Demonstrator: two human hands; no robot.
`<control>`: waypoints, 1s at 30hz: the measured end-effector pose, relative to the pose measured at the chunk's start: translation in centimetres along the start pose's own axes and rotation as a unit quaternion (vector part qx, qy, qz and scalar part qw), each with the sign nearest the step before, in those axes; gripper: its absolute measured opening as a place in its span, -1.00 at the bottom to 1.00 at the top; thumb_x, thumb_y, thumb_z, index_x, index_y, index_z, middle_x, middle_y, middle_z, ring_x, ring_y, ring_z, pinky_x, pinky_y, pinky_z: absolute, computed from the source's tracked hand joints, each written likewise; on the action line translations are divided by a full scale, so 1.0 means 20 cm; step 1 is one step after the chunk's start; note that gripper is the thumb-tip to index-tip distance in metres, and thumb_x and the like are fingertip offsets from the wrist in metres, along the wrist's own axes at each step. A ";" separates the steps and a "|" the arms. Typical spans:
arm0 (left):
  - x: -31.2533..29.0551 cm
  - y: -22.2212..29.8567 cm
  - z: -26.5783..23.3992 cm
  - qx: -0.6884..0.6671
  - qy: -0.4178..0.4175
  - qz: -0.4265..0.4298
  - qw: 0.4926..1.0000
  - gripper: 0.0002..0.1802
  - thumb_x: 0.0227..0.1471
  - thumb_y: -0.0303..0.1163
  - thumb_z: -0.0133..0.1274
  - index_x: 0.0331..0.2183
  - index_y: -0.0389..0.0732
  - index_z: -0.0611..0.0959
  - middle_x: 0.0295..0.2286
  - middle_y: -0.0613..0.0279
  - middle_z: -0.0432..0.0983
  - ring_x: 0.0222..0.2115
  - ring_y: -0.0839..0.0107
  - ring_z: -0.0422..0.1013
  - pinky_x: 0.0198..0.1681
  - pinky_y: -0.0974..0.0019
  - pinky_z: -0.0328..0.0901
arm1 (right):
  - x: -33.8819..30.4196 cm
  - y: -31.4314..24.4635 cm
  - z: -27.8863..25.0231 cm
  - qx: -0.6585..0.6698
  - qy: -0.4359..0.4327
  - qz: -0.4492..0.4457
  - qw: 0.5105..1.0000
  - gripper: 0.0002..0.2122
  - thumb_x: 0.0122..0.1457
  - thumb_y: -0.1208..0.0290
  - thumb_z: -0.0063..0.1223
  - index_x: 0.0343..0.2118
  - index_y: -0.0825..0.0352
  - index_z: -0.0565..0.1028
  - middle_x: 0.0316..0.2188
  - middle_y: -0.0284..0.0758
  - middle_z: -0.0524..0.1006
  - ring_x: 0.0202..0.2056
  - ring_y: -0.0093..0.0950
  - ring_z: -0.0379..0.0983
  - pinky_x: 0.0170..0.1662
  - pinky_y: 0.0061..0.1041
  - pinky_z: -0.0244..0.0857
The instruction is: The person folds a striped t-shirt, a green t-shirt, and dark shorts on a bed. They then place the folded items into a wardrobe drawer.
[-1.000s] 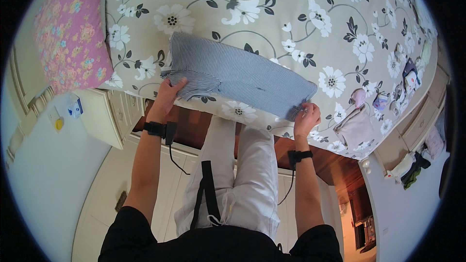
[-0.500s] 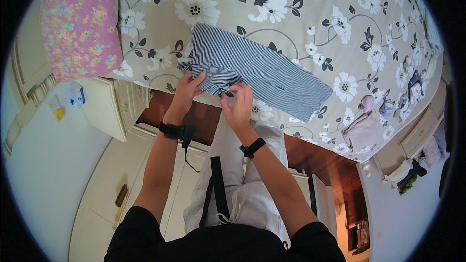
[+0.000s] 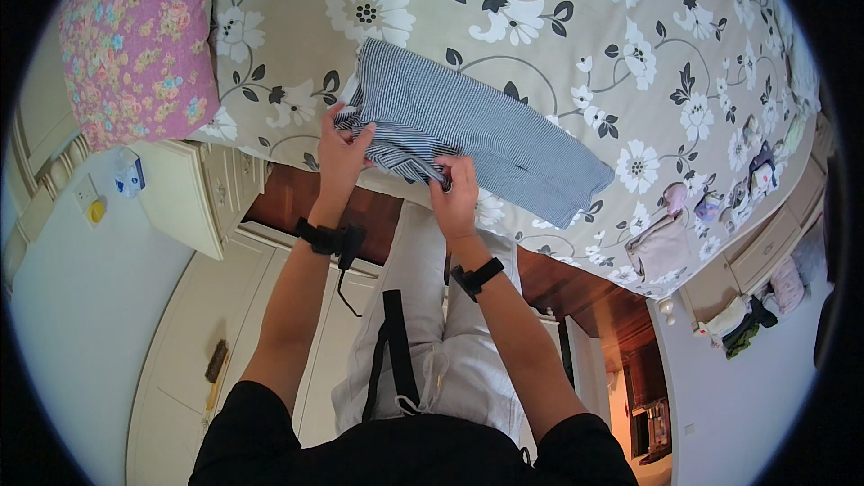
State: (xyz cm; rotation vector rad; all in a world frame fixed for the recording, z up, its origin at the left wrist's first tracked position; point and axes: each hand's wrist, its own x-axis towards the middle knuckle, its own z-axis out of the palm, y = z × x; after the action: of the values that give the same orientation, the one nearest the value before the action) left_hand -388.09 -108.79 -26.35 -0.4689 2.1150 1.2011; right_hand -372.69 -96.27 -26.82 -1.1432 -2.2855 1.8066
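Observation:
A navy-and-white striped garment lies folded into a long strip on the bed, slanting from upper left to lower right. Its left end is bunched along the near side. My left hand grips the cloth at that left end, thumb on top and fingers partly hidden behind a fold. A little to the right, my right hand pinches the near edge of the bunched part between thumb and fingers. What kind of garment it is does not show clearly.
The bed has a beige sheet with white flowers. A pink floral pillow lies at the left, above a cream nightstand. Small clothes, among them a folded pale pink garment, lie at the right edge. A brush is at lower left.
My left hand has moved slightly up and left along the cloth's end. My right hand has shifted a little right and down, its fingers now closed on the near edge.

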 end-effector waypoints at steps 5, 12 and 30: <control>0.01 0.03 0.00 0.111 -0.067 0.064 0.989 -0.58 0.06 -0.45 0.14 -0.02 -0.17 0.44 -0.66 0.40 0.36 -0.69 0.66 0.29 -0.70 0.48 0.29 | 0.03 0.03 -0.04 0.004 -0.047 -0.019 0.999 -0.76 -0.18 0.71 0.16 -0.41 0.39 0.39 -0.36 -0.25 0.37 -0.35 -0.31 0.38 -0.28 -0.43 0.29; 0.07 -0.02 -0.02 0.092 -0.103 0.044 0.989 -0.61 0.06 -0.47 0.15 -0.08 -0.17 0.40 -0.68 0.40 0.34 -0.67 0.67 0.29 -0.72 0.50 0.25 | 0.04 0.05 -0.06 0.041 -0.054 -0.024 0.997 -0.77 -0.18 0.65 0.20 -0.42 0.37 0.39 -0.47 -0.27 0.39 -0.40 -0.33 0.37 -0.31 -0.43 0.30; 0.04 0.01 0.05 0.001 -0.099 -0.007 0.995 -0.68 0.05 -0.49 0.10 -0.12 -0.20 0.43 -0.62 0.36 0.31 -0.72 0.60 0.32 -0.76 0.44 0.35 | 0.09 -0.12 0.01 -0.078 -0.044 -0.190 0.978 -0.68 -0.10 0.54 0.22 -0.21 0.34 0.47 -0.19 -0.25 0.43 -0.14 -0.22 0.39 -0.09 -0.26 0.31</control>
State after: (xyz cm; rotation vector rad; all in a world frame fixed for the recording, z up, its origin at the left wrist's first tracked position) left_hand -388.41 -107.75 -27.11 -0.3467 1.9406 1.1861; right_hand -375.43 -95.56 -25.53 -0.5857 -2.5175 1.5854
